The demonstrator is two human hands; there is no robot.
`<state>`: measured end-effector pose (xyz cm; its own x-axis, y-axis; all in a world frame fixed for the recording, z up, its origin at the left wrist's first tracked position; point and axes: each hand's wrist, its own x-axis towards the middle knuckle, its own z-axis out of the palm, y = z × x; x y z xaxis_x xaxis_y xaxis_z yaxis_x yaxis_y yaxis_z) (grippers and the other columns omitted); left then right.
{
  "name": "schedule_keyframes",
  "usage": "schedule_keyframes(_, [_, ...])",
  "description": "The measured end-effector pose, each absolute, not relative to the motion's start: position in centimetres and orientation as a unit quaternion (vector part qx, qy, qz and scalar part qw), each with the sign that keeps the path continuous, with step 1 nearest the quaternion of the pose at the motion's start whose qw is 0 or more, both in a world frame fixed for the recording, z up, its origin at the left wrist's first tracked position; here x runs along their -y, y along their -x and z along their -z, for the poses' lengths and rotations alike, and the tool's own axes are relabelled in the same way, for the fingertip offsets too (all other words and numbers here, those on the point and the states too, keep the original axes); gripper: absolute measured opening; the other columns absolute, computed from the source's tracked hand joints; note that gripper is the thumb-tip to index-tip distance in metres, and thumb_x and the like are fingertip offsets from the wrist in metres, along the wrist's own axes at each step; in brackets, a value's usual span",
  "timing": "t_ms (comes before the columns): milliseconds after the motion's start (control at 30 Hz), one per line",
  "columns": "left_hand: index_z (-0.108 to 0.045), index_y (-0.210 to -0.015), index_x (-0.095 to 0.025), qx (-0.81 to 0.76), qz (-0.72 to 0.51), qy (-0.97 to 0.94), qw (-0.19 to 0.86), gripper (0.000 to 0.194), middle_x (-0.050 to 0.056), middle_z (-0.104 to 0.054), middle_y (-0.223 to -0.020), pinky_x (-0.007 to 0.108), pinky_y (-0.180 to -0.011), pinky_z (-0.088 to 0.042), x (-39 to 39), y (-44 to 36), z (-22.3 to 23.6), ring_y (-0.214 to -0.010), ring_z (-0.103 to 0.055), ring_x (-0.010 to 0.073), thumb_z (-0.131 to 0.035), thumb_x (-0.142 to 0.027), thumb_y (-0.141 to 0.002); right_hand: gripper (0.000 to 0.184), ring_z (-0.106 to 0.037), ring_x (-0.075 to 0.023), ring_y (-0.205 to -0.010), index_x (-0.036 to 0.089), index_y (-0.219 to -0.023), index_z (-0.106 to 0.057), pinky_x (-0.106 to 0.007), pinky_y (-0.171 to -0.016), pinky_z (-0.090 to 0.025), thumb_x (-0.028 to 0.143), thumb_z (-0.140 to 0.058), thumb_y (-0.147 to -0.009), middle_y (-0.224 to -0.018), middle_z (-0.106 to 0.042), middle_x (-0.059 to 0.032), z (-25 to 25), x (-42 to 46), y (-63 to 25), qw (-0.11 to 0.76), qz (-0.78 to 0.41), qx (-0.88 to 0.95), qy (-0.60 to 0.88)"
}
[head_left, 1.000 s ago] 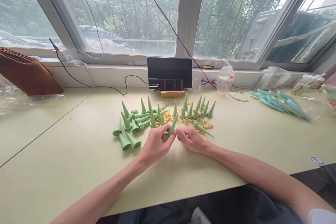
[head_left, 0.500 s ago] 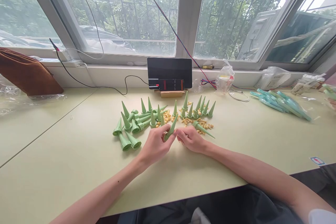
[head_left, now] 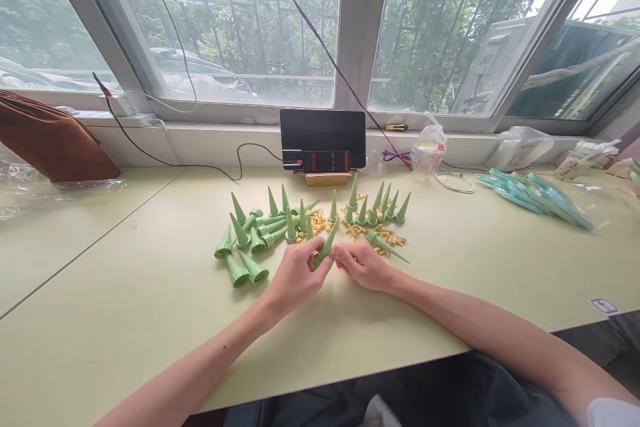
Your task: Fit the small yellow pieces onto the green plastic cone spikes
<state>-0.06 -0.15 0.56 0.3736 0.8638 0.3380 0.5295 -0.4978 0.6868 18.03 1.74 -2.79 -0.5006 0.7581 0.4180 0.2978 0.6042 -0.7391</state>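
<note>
My left hand is closed round a green plastic cone spike, its tip pointing up and slightly right. Close against it, my right hand has its fingers pinched together at the side of that spike; whatever they hold is hidden. Beyond both hands lie small yellow plastic pieces in loose heaps. More green spikes stand or lie to the left, and several upright ones stand at the back right. One spike lies on its side just past my right hand.
A phone leans on a dark tablet behind the spikes. Blue-green plastic items lie at the right. A brown pouch is at the far left, and a black cable crosses the table's back.
</note>
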Motion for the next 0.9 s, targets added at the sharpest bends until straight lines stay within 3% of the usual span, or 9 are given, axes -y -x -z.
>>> schedule_keyframes(167, [-0.032,-0.066,-0.019,-0.438,-0.335,-0.810,0.199,0.030,-0.006,-0.029,-0.056,0.024,-0.050,-0.022,0.12,0.06,-0.70,-0.051,-0.024,0.0092,-0.049,-0.028,-0.089,0.049,-0.040,-0.0095,-0.052,0.018,-0.061,-0.044,-0.022,-0.054,-0.034,0.040,-0.029,-0.102,-0.055,-0.045,0.0022,2.79,-1.72,-18.05,0.378,-0.297,0.815,0.324])
schedule_keyframes(533, [-0.038,-0.071,-0.020,-0.435,-0.289,-0.836,0.169,0.022,-0.005,-0.044,-0.059,0.024,-0.053,-0.027,0.06,0.36,-0.98,-0.052,-0.041,0.0111,-0.048,-0.025,-0.090,0.047,-0.045,-0.0098,-0.054,0.016,-0.067,-0.052,-0.022,-0.057,-0.036,0.036,-0.030,-0.103,-0.060,-0.052,0.0008,2.69,-1.70,-18.19,0.366,-0.272,0.829,0.324])
schedule_keyframes(733, [-0.041,-0.069,-0.019,-0.427,-0.317,-0.820,0.211,0.024,-0.005,-0.045,-0.059,0.024,-0.051,-0.027,-0.01,0.13,-0.81,-0.052,-0.041,0.0094,-0.048,-0.026,-0.091,0.046,-0.043,-0.0094,-0.052,0.016,-0.069,-0.054,-0.022,-0.056,-0.035,0.036,-0.030,-0.103,-0.056,-0.048,0.0022,2.59,-1.70,-18.16,0.368,-0.276,0.825,0.327])
schedule_keyframes(900, [-0.049,-0.072,-0.018,-0.430,-0.350,-0.773,0.310,0.024,-0.003,-0.048,-0.064,0.022,-0.046,-0.032,-0.14,0.01,-0.46,-0.053,-0.044,0.0093,-0.049,-0.032,-0.091,0.040,-0.039,-0.0084,-0.049,0.016,-0.074,-0.054,-0.021,-0.053,-0.034,0.036,-0.033,-0.102,-0.055,-0.044,0.0041,2.18,-1.52,-18.13,0.377,-0.302,0.816,0.317])
